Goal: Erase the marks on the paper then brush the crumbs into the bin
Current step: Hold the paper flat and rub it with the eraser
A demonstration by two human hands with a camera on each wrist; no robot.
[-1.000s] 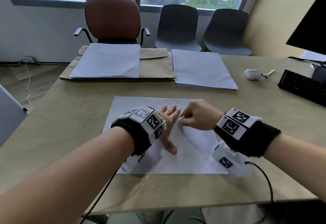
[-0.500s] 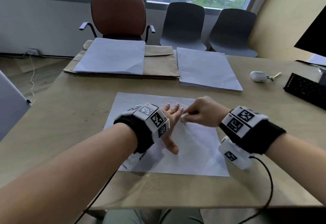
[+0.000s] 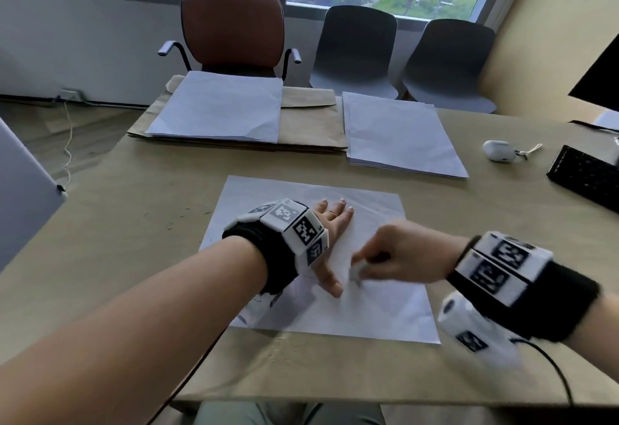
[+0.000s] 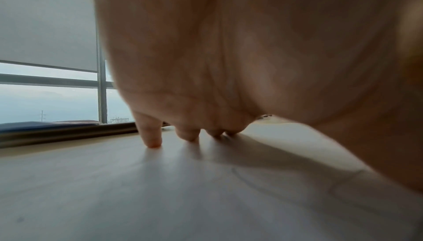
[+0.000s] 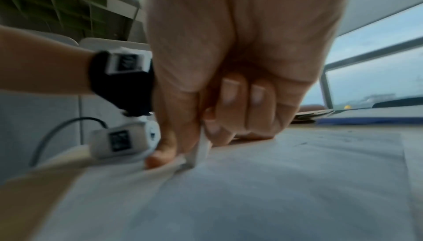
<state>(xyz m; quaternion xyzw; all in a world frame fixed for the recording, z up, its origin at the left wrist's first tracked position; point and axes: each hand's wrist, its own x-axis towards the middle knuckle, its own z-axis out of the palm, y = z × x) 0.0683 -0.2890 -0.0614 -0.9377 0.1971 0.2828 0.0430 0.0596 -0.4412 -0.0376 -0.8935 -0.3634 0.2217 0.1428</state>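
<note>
blk wristbands (image 3: 278, 257), b/w marker blocks (image 3: 499, 267), blk cable (image 3: 556, 371)

Across my table (image 3: 134, 210) a brown envelope (image 3: 311, 123) lies flat with a stack of white sheets (image 3: 217, 106) on top, and a second stack of sheets (image 3: 398, 133) sits just beside it. Further right I see a small white earbud case (image 3: 499, 150) and the corner of a black keyboard (image 3: 586, 177). Behind the table stand a brown armchair (image 3: 231, 26) and two dark chairs (image 3: 355, 49).
</note>
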